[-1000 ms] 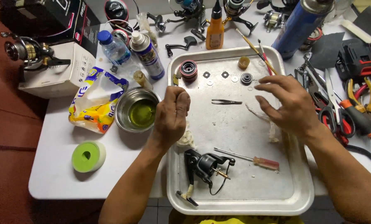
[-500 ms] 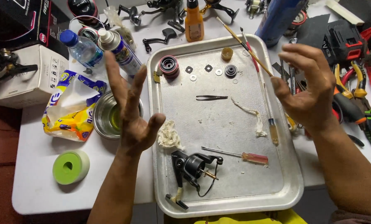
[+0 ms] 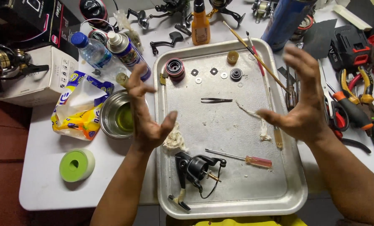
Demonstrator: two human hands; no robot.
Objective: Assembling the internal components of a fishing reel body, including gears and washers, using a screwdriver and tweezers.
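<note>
My left hand [image 3: 145, 111] is raised over the left rim of the metal tray [image 3: 233, 196], fingers spread, holding nothing. My right hand [image 3: 300, 100] hovers over the tray's right rim, palm facing left, fingers curled apart and empty. On the tray between them lie black tweezers [image 3: 216, 100], a crumpled white rag [image 3: 174, 140], a black fishing reel body [image 3: 195, 169] and a red-handled screwdriver [image 3: 247, 159]. A red-and-black spool [image 3: 175, 68], small washers [image 3: 203, 75] and a black round part [image 3: 236, 74] sit along the tray's far end.
A steel bowl [image 3: 116, 115] of yellowish liquid, a yellow-blue bag [image 3: 80, 109], a green tape roll [image 3: 76, 164], a spray can [image 3: 126, 52] and a water bottle [image 3: 90, 50] stand left. Pliers and cutters [image 3: 354, 109] lie right. An orange bottle [image 3: 200, 25] and brushes [image 3: 258, 58] sit behind.
My left hand went from a fist to open, spread fingers. Both hands have lifted and turned palms toward each other over the tray's sides. The view has shifted slightly.
</note>
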